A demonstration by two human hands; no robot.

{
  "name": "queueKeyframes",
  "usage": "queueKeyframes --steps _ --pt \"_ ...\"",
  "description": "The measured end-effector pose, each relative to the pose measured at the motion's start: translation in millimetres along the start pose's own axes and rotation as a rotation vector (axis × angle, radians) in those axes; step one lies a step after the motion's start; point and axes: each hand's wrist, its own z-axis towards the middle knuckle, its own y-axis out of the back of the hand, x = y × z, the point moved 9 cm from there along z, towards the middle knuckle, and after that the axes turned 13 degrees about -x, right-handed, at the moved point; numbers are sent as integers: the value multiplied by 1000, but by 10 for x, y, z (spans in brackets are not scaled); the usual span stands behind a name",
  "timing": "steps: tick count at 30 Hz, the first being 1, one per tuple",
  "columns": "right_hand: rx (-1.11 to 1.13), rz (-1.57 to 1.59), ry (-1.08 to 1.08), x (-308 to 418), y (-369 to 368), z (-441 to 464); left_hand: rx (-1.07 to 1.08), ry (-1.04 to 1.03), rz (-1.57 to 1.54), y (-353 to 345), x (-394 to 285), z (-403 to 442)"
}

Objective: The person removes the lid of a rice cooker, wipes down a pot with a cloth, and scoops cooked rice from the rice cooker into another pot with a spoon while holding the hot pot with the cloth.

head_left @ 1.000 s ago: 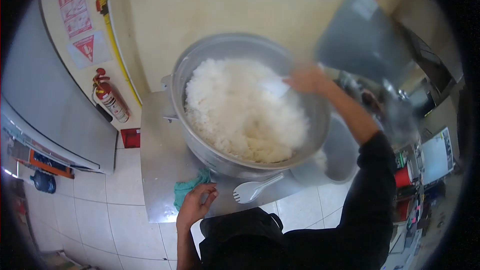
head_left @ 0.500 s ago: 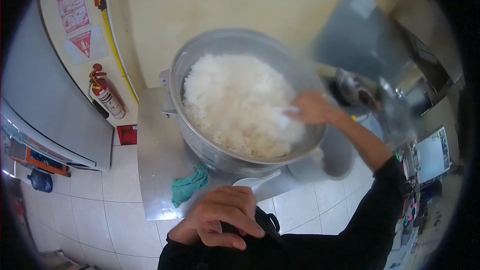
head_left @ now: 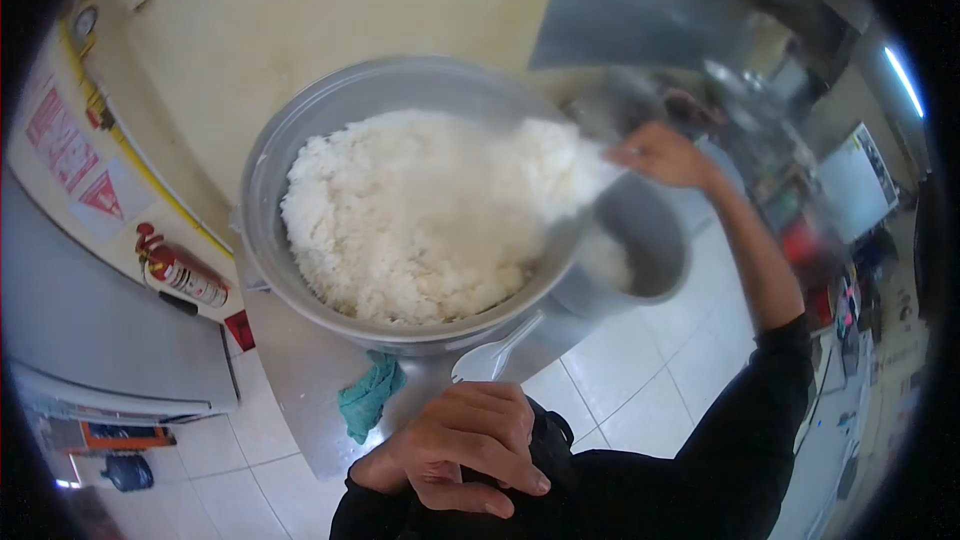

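Observation:
A large round metal pot (head_left: 258, 240) holds a heap of steaming white rice (head_left: 385, 210). My right hand (head_left: 665, 154) is closed round the end of a white rice paddle, which is mostly covered by a big clump of rice (head_left: 555, 168). That clump is raised over the pot's right rim, near a smaller metal pot (head_left: 672, 275) with some rice inside. My left hand (head_left: 470, 445) hangs in front of my body, fingers loosely bent, thumb and forefinger apart, with nothing visible in it. Just beyond it lies a second white rice paddle (head_left: 490, 358).
The large pot stands on a metal table (head_left: 300, 400), where a green cloth (head_left: 370, 395) lies at the front. To the left are a fire extinguisher (head_left: 182, 270) on the wall and a grey cabinet (head_left: 100, 310). Cluttered shelves are blurred at the right.
My right hand has lifted a clump of rice from inside the large pot up to its right rim. The view has turned, and my left hand has kept its pose.

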Motion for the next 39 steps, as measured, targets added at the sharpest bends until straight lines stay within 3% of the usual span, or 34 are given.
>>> queueKeyframes --steps 2,6,8,9,11,15,18,21,24,27,28,31,33,35,37,39 --pt "-66 203 -104 -196 193 -259 26 84 -54 -43 137 14" --pt "-258 163 -345 -860 469 -967 38 110 -105 -145 345 89" --pt "-337 -154 -410 -1065 567 -1339 26 121 -158 -194 438 122" --pt "-338 -159 -426 -1102 441 -1483 35 128 -171 -214 492 153" --pt "-453 -465 -350 -1137 48 -1753 70 163 -209 -287 605 198" --pt "-123 -949 -276 -1413 -1081 -1869 100 231 -336 -522 844 264" --pt "-143 -884 -509 -1732 -790 -2005 81 239 -296 -624 925 285" --pt "-317 -713 -557 -1715 -407 -2255 35 210 -333 -622 925 268" --pt "-332 -597 -746 -1740 -435 -2625 -110 193 -347 -505 934 281" --pt "-307 -415 -869 -1728 -601 -2970 20 166 -358 -653 949 477" --pt "-439 -324 -972 -1782 -594 -3133 26 168 -370 -687 1009 455" --pt "-327 -207 -938 -1798 -852 -3419 18 -5 -485 -799 992 402" --pt "-285 -117 -1016 -1749 -953 -3604 37 -2 -501 -972 1012 441" --pt "-516 -46 -1007 -1784 -1027 -3800 37 -33 -501 -1148 1016 428" --pt "-472 -46 -954 -1769 -1179 -3950 58 -63 -486 -1363 1015 430" --pt "-559 130 -1106 -1791 -1191 -4107 109 -90 -469 -1650 986 419"
